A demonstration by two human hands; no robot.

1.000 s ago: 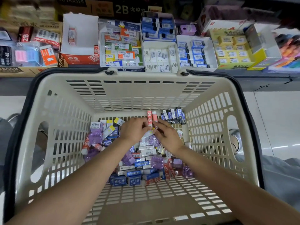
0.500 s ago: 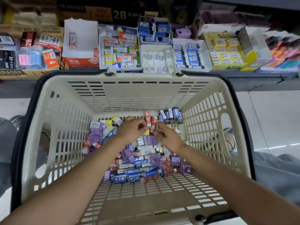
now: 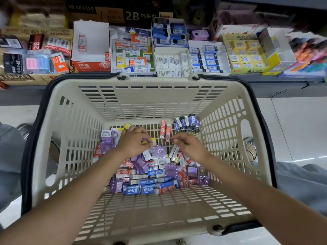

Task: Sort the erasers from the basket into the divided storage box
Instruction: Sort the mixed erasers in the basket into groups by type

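Shelf cartons [image 3: 85, 65] read "2B", "4B ERASER"; two red erasers [image 3: 165, 131] lie lengthwise away from viewer in basket [image 3: 70, 110]; left hand [image 3: 133, 145] pinches yellow eraser [image 3: 145, 142]; right hand [image 3: 190, 147] curled, contents indiscernible.

Both hands [image 3: 134, 144] [image 3: 190, 147] in basket [image 3: 152, 103], over erasers [image 3: 152, 172].

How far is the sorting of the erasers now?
Done: the shelf boxes already hold rows of erasers. In hand: both hands are in the basket; the left hand pinches a yellow eraser, and the right hand reaches beside it. Left: a large mixed pile.
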